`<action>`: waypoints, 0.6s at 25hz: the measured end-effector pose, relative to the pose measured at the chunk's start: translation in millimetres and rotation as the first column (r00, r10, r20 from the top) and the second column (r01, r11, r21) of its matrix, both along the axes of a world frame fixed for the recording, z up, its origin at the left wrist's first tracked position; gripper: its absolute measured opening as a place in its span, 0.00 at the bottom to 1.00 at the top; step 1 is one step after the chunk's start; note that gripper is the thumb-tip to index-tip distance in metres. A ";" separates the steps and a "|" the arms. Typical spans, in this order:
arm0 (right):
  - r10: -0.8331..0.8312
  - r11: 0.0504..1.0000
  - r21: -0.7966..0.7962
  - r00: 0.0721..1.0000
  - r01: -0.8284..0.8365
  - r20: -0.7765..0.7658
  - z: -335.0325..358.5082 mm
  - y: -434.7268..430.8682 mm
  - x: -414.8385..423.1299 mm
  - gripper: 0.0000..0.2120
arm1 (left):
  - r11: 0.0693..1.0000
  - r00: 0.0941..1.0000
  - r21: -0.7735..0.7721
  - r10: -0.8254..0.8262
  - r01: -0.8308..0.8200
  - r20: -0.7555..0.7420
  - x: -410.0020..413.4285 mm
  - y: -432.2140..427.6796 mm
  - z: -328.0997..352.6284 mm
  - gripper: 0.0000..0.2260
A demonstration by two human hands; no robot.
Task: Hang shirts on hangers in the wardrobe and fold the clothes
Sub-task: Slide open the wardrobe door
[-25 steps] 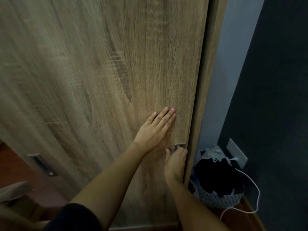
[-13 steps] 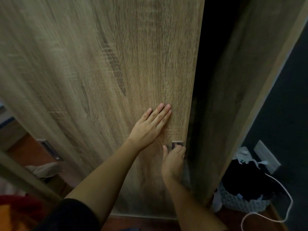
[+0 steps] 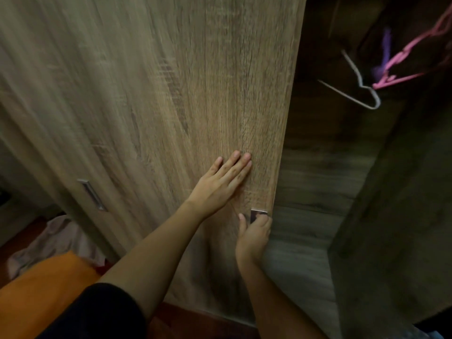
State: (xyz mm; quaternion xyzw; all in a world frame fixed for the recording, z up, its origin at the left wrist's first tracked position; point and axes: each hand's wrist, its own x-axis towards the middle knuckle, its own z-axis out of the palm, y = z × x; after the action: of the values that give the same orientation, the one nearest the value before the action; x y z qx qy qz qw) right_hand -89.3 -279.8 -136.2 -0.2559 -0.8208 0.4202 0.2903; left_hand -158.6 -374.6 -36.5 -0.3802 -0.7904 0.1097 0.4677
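head view: the wardrobe door (image 3: 171,94) stands partly slid to the left, so the dark inside of the wardrobe (image 3: 318,179) shows on the right

the left hand (image 3: 220,182) lies flat on the door panel, fingers straight and close together; its grip holds nothing and only presses

just below it and to the right, the right hand (image 3: 254,231) has its grip curled on the small metal handle (image 3: 258,212) at the door's right edge, thumb pointing up along the panel

far inside, at upper right, a white wire hanger (image 3: 362,94) and a pink hanger (image 3: 401,59) hang bare, with something purple (image 3: 385,52) beside them, too blurred to name

no shirt shows on any hanger

at lower left a pale garment (image 3: 53,241) lies crumpled low down, just beside an orange cloth (image 3: 49,285); whether either is a shirt cannot be told

as a judgement, the task is at its very start: the wardrobe looks only part open, bare hangers wait inside, and all the hanging and folding is left to do
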 end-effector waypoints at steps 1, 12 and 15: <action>0.014 1.000 0.006 1.000 -0.014 0.004 -0.1 -15.9 -5.4 0.18 | 1.000 1.000 0.001 0.006 -0.006 0.015 -4.9 -17.6 0.2 0.40; 0.043 0.987 0.155 0.997 -0.032 -0.068 -8.7 -129.1 -45.3 0.12 | 0.999 0.999 0.015 0.053 -0.053 0.005 -44.9 -139.5 -1.3 0.26; 0.055 0.987 0.159 0.993 -0.037 -0.109 -15.1 -129.1 -49.5 0.11 | 0.999 0.999 0.034 0.010 -0.011 0.032 -45.4 -140.0 -0.1 0.23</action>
State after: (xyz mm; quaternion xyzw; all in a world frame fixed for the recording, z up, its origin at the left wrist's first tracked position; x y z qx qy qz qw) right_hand -138.8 -408.9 -151.3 -0.1891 -0.8391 0.3749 0.3457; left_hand -204.0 -514.6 -36.6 -0.3699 -0.8014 0.0927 0.4608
